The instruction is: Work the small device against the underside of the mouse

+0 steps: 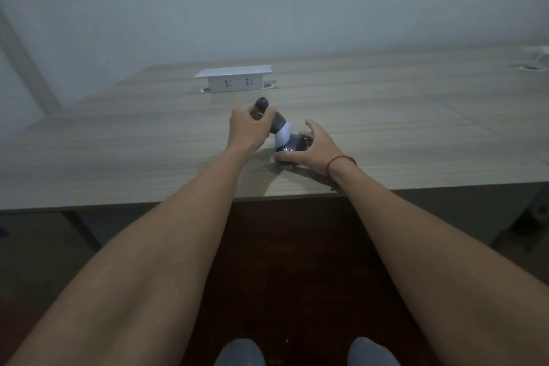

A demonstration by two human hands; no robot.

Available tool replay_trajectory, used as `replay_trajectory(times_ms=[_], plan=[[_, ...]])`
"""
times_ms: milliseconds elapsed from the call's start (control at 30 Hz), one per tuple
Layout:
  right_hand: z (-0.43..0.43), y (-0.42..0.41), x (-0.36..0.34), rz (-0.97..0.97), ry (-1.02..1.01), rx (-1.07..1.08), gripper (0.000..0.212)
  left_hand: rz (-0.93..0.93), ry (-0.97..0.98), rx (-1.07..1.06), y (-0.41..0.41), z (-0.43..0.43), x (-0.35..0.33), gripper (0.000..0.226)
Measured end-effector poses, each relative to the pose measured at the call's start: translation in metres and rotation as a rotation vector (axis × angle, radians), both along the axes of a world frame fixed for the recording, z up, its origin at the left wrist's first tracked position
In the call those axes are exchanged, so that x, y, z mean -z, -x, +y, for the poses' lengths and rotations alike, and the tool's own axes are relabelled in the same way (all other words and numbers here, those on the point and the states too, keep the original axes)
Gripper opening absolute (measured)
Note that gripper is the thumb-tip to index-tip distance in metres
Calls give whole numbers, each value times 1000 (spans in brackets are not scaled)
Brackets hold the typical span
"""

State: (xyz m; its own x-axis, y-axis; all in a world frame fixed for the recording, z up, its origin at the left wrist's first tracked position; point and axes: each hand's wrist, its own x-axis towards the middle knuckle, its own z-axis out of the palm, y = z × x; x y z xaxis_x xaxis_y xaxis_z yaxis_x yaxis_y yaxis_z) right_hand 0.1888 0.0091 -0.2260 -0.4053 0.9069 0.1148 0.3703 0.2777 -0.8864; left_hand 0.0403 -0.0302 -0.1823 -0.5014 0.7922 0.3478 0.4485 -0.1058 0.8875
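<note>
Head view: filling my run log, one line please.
left hand: grips handle | right hand: holds base | on table

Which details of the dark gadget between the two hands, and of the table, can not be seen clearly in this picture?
- Gadget: head view, its stem is covered by the left hand, its base partly by the right hand; the white lettering is too small to read.
- Pop-up socket box: marks blurred.
- White object on the table: cut by the right edge.

white "VISE" lettering, dark vise base (289,148)
</note>
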Motion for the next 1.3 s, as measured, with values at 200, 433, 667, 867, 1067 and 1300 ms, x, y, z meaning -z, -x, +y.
replay_trajectory(times_ms=[200,433,667,867,1067,1300], plan=[[-1,1,0,-20,-20,12,128,419,171,-196,3,12,8,33],[3,3,2,-21,-16,13,127,398,-24,-24,-19,18,-13,24],[0,5,1,3,6,28,127,535,118,-138,-39,27,-15,31],[0,3,2,0,0,13,126,525,181,-174,-36,19,-9,31],[4,6,2,-57,-24,13,127,498,60,-104,-30,20,-15,27],[4,3,2,-29,-10,28,128,549,152,-154,-19,12,-15,27]])
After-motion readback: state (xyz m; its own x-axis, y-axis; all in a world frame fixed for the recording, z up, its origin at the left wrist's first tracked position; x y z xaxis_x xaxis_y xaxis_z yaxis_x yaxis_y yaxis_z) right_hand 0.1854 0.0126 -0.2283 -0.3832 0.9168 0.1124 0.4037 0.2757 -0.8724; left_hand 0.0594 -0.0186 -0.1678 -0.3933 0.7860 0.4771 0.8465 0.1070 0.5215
